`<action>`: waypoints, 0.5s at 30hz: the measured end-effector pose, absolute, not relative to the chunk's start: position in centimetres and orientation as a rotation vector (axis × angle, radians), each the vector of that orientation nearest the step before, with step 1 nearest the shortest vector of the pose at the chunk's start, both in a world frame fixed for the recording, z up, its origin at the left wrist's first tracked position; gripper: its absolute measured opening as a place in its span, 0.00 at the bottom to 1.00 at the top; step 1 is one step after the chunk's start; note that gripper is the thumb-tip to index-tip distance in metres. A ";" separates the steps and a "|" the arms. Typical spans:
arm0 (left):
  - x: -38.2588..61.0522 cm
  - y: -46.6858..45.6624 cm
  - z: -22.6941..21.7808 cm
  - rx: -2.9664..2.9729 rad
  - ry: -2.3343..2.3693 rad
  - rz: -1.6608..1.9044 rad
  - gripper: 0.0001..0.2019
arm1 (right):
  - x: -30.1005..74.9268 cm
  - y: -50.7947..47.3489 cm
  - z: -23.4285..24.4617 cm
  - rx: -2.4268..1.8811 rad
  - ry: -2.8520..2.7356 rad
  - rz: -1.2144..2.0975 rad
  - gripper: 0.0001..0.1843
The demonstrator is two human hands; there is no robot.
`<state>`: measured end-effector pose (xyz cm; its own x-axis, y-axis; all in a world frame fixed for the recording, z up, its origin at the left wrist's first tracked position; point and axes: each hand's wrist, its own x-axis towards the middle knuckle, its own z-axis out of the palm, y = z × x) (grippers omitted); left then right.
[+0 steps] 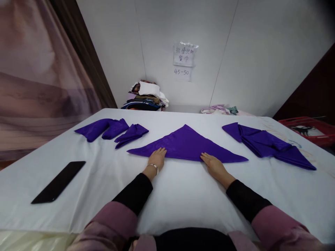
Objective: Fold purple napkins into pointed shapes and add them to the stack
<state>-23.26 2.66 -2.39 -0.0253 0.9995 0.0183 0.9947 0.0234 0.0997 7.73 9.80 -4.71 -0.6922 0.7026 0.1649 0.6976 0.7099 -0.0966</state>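
Observation:
A purple cloth napkin (185, 144) lies flat on the white-covered table, folded into a wide triangle with its peak pointing away from me. My left hand (157, 158) rests on its near folded edge, left of the middle, fingers stretched out flat. On the same edge, right of the middle, my right hand (213, 165) touches the cloth with its fingertips, fingers extended. Neither hand grips the fabric. To the left lie folded purple napkins (104, 129), one smaller piece (132, 134) nearest the triangle. More folded purple napkins (264, 141) overlap on the right.
A black phone-like slab (59, 182) lies at the table's left front. Behind the far edge, a stack of folded clothes (146, 96) and some pink and green cloth (218, 109) sit by the wall. A red basket (318, 140) stands beyond the right edge; a curtain (44, 76) hangs left.

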 end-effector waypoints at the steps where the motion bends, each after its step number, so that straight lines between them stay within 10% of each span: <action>1: -24.3 2.1 -2.2 2.132 2.244 0.117 0.27 | 8.1 9.6 -4.8 -1.118 -2.726 0.041 0.31; 15: -29.9 -10.1 -1.0 2.124 2.528 0.222 0.20 | 12.0 5.1 -5.3 -1.061 -2.713 0.126 0.28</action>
